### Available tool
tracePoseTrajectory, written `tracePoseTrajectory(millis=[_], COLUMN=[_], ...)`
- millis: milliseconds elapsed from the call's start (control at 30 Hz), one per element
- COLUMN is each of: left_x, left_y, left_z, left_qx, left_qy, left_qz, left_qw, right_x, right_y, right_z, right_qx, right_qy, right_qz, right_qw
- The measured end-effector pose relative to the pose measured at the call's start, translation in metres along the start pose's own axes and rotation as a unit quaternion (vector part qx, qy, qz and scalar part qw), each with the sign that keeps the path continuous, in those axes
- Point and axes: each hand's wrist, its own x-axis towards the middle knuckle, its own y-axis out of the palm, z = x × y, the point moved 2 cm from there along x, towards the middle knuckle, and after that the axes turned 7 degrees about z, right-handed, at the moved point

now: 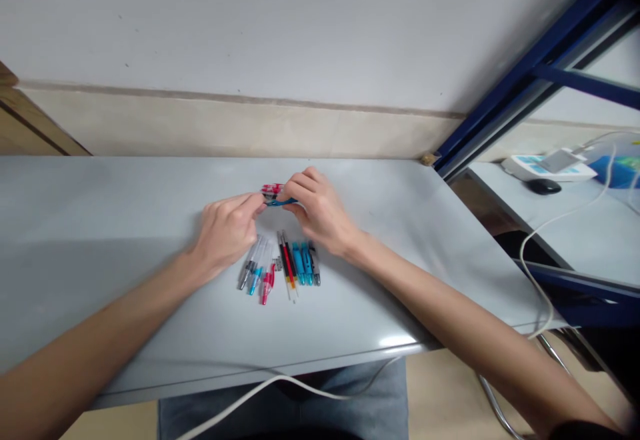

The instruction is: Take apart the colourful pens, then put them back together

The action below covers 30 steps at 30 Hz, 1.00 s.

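Observation:
My left hand (227, 230) and my right hand (317, 210) meet above the grey table (100, 207), their fingertips pinching a small blue pen piece (280, 203) from either end. Just behind it, a red and clear pen piece (273, 189) lies partly hidden by my fingers. Below my hands lies a loose group of several pens and pen parts (280, 268), mostly clear barrels with red, teal, black and grey pieces. The group sits side by side, and neither hand touches it.
The table's front edge (260, 367) runs above my jeans-covered lap, and a white cable (270, 383) crosses it. A wall (225, 120) stands behind the table. To the right are a blue metal frame (525, 100), and a lower desk with a white device (550, 165) and a black mouse (544, 187).

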Motion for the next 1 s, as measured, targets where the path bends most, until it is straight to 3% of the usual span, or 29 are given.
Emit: tracePoseTrajectory(millis=[167,300,467,633,867,1000], left_x=[-0.001,-0.003,-0.004,-0.005,-0.003,-0.004], left_y=[0.0,0.001,0.005,0.008,0.007,0.007], left_z=[-0.003,-0.007,-0.007,-0.009,-0.008,-0.005], left_qx=[0.014,0.009,0.018,0.016,0.003,-0.017], left_qy=[0.033,0.074,0.107,0.137,0.12,0.103], left_qz=[0.007,0.004,-0.042,-0.053,-0.037,-0.035], left_qw=[0.999,0.997,0.993,0.989,0.992,0.994], right_x=[-0.006,-0.014,-0.019,-0.018,-0.019,-0.019], right_y=[0.002,0.003,0.001,0.004,0.005,0.003], right_z=[0.006,0.005,0.005,0.005,0.003,0.006], right_qx=[-0.036,-0.007,0.055,0.041,0.091,0.074], right_qy=[0.023,0.05,0.037,0.057,0.036,0.04], right_qz=[0.019,0.014,-0.02,0.014,-0.034,-0.008], right_qw=[0.999,0.999,0.998,0.997,0.995,0.996])
